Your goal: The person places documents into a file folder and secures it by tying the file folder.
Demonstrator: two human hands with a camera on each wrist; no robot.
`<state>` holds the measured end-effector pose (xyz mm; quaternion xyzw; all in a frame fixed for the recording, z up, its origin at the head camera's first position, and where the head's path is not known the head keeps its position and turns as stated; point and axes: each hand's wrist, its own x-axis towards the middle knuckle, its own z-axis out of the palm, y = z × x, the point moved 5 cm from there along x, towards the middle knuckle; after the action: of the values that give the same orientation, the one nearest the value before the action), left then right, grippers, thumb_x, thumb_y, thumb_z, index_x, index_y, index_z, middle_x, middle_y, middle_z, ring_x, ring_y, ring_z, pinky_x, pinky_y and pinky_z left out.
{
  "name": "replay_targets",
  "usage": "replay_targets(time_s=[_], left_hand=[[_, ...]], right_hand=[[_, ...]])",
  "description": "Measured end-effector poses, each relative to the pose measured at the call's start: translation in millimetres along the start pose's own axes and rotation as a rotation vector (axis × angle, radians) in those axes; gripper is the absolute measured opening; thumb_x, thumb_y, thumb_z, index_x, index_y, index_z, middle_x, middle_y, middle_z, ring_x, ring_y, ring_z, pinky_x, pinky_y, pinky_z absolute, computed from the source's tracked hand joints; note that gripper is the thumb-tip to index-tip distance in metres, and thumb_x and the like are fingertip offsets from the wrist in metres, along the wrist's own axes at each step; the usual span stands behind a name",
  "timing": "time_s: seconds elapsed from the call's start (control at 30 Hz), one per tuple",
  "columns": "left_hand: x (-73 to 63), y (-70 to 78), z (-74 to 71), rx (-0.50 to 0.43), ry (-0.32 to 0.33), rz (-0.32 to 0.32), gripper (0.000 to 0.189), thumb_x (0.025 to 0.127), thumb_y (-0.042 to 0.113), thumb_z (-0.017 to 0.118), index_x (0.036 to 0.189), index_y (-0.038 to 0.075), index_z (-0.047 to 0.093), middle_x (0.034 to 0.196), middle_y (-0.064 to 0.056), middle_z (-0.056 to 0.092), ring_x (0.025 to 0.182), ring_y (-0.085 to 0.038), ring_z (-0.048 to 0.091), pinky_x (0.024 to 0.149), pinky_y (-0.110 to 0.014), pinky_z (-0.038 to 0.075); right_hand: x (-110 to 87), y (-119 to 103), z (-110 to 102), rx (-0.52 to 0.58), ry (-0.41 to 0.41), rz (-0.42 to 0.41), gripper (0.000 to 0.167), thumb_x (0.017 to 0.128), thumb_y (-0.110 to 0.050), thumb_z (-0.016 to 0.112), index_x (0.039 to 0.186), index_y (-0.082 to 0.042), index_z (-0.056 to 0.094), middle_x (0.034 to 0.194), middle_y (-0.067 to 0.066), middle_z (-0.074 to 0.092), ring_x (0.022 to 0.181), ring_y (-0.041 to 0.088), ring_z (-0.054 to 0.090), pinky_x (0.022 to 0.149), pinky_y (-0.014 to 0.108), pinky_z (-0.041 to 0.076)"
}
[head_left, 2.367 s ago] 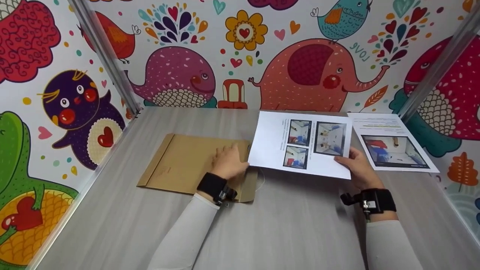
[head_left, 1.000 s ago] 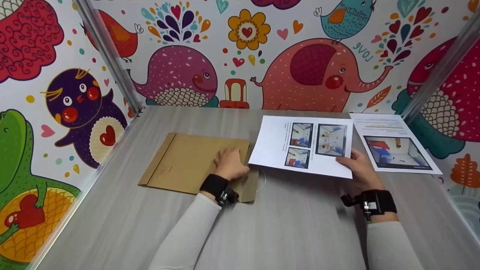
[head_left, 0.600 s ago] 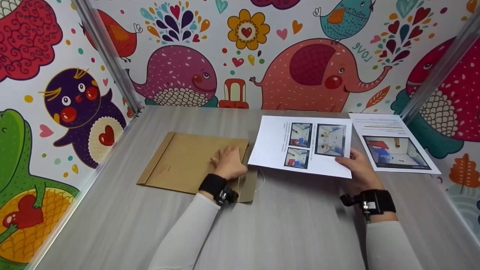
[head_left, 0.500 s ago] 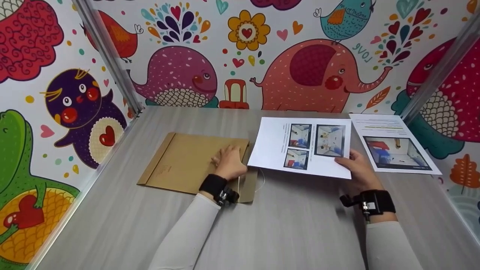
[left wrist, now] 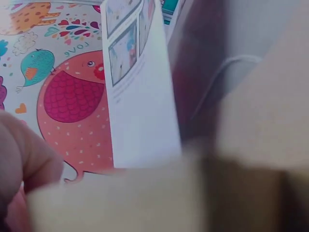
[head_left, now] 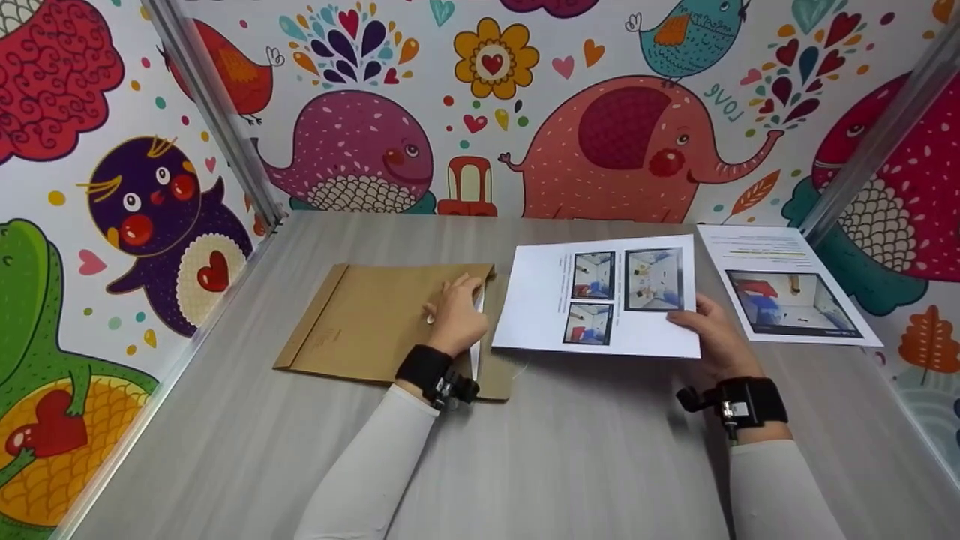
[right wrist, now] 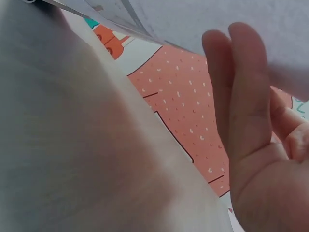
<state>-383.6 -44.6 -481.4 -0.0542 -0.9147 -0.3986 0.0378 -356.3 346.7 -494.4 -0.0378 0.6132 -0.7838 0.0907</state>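
A brown paper envelope (head_left: 367, 319) lies on the table, its mouth facing right and its flap (head_left: 495, 379) folded out. My left hand (head_left: 456, 321) grips the upper layer at the mouth and lifts it; a white strip (head_left: 475, 361) shows in the gap. In the left wrist view the envelope's edge (left wrist: 120, 203) is close and blurred. My right hand (head_left: 716, 341) pinches a printed white sheet (head_left: 536, 300) by its near right corner, thumb on top and fingers underneath. The sheet is tilted above the table, its left edge close to the mouth.
Another printed sheet (head_left: 765, 259) lies on the table (head_left: 585, 457) at the back right. A thin pale string (head_left: 523, 368) shows beside the flap. Patterned walls (head_left: 480, 112) with metal corner posts (head_left: 217, 112) stand behind and at the sides.
My left hand has raised the envelope's upper layer, so the mouth gapes wider and a white strip shows. The right hand has moved the sheet slightly left and turned it a little.
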Motion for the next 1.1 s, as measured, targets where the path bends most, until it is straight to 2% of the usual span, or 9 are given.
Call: replay_targets(time_s=[0.17,0.33,0.5,0.6,0.8,0.97,1.1], left_hand=[[-0.8,6.7,-6.4,-0.004,0.005,-0.012,0.070,0.081,-0.010,0.051,0.149,0.004,0.059,0.167,-0.018,0.044,0.159,-0.054,0.023,0.117,-0.087,-0.001],[-3.4,12.0,-11.6,0.049,-0.025,-0.057,0.066,0.089,-0.010,0.047,0.154,0.004,0.054,0.168,-0.018,0.042,0.160,-0.050,0.025,0.120,-0.084,0.006],[-5.1,15.5,-15.2,0.061,-0.024,-0.080,0.061,0.096,-0.008,0.044,0.156,0.001,0.050,0.169,-0.019,0.040,0.160,-0.049,0.025,0.121,-0.083,0.010],[-5.5,16.9,-16.5,0.055,-0.010,-0.092,0.060,0.097,-0.007,0.045,0.157,0.001,0.049,0.169,-0.020,0.039,0.160,-0.049,0.025,0.120,-0.083,0.008],[-6.3,17.8,-17.5,0.040,0.017,-0.101,0.058,0.097,-0.007,0.049,0.155,0.001,0.051,0.169,-0.020,0.040,0.160,-0.049,0.027,0.118,-0.085,0.008],[-9.0,20.6,-18.3,0.012,0.026,-0.086,0.057,0.097,-0.008,0.045,0.153,0.002,0.054,0.168,-0.019,0.043,0.160,-0.043,0.031,0.119,-0.085,0.009],[-10.6,23.6,-18.7,0.002,0.030,-0.081,0.058,0.097,-0.009,0.042,0.152,0.003,0.056,0.167,-0.017,0.044,0.160,-0.037,0.034,0.119,-0.084,0.010]], right_hand=[[-2.7,-3.5,5.6,0.021,-0.037,0.012,0.035,0.106,-0.001,0.052,0.130,-0.023,0.065,0.118,0.002,0.078,0.098,0.017,0.077,0.080,0.032,0.065],[-4.9,-4.7,10.2,0.019,-0.096,0.030,0.035,0.106,-0.003,0.051,0.130,-0.023,0.066,0.117,0.003,0.078,0.097,0.017,0.077,0.082,0.032,0.065],[-6.0,-4.8,12.5,0.006,-0.159,0.029,0.038,0.105,-0.001,0.049,0.132,-0.022,0.065,0.118,0.004,0.077,0.099,0.019,0.078,0.083,0.033,0.065],[-7.0,-4.7,11.0,-0.016,-0.168,0.026,0.039,0.104,-0.002,0.050,0.134,-0.022,0.064,0.120,0.004,0.077,0.100,0.019,0.078,0.083,0.034,0.065],[-9.9,-4.0,6.8,-0.044,-0.160,0.071,0.038,0.105,-0.009,0.053,0.141,-0.023,0.055,0.122,0.004,0.076,0.099,0.021,0.078,0.084,0.035,0.065],[-5.7,-0.6,13.9,-0.036,-0.184,0.039,0.038,0.103,-0.004,0.052,0.135,-0.023,0.061,0.117,0.004,0.077,0.097,0.019,0.078,0.082,0.034,0.065],[-1.5,4.1,22.8,-0.004,-0.166,0.020,0.038,0.102,0.000,0.050,0.129,-0.022,0.065,0.114,0.003,0.078,0.095,0.018,0.078,0.079,0.032,0.065]])
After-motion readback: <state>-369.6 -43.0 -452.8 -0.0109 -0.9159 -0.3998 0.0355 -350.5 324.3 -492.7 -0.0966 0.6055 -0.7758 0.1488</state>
